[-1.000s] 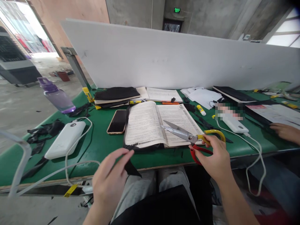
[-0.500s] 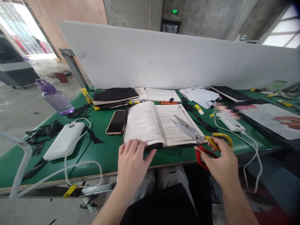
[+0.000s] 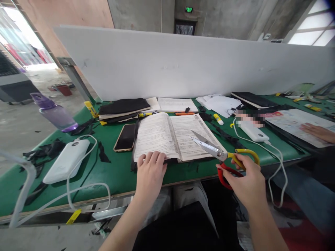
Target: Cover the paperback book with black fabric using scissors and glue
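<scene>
An open book [image 3: 188,134] with printed pages and a black cover lies near the table's front edge. My left hand [image 3: 150,170] is at its lower left edge, fingers curled over the page and the thumb drawn in against the edge; the fingertips are partly hidden. In my right hand [image 3: 247,179] are scissors [image 3: 209,147] with one yellow and one red handle. Their blades stand slightly apart over the right page, pointing up and left. Just left of the book lies a phone [image 3: 125,137] with a dark screen.
The green table [image 3: 119,174] also holds a white power bank [image 3: 68,161] with a cable, a purple bottle [image 3: 56,113], black scraps [image 3: 104,152], black-covered books [image 3: 124,107] and a glue stick [image 3: 218,119]. At right, another person's hand [image 3: 318,132] rests on a sheet. A white panel [image 3: 157,66] stands behind.
My left thumb has moved in toward the fingers at the book's edge. The scissors stay over the right page in my right hand. The whole view has shifted slightly.
</scene>
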A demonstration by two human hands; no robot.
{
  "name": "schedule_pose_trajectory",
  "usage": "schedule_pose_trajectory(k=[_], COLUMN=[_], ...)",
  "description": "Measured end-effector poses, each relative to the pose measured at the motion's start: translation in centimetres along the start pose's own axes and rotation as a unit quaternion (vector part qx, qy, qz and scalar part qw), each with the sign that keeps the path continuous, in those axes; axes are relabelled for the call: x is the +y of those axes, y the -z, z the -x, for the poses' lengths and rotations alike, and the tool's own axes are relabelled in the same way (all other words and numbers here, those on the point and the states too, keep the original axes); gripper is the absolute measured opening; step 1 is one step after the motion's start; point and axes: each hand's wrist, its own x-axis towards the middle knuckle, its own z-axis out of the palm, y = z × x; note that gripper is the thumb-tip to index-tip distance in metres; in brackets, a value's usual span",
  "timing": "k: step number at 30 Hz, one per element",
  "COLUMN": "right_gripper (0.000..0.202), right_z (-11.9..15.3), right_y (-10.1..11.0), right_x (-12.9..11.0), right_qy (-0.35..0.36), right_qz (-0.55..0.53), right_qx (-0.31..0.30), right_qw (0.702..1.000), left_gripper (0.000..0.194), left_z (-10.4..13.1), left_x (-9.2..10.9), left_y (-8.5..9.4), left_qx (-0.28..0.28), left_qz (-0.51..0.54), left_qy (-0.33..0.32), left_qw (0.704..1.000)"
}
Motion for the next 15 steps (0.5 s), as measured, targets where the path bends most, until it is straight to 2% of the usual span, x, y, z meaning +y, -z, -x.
schedule_pose_trajectory(k=[4, 15], right_gripper=[0.042, 0.042], right_z=[0.2, 0.3], right_y=[-0.1, -0.6], right_x=[0.3, 0.6], right_qy=[0.000, 0.030], right_qz=[0.002, 0.002], right_qx=[-0.011, -0.004], right_qw=[1.000, 1.000], left_gripper=[0.022, 0.019], left_z=[0.1, 0.0], left_x=[-0.7, -1.6], left_y=[0.2, 0.4], left_qx=[-0.001, 0.049], left_qz=[0.000, 0.015], left_qy=[-0.030, -0.130], left_qw=[1.000, 0.990])
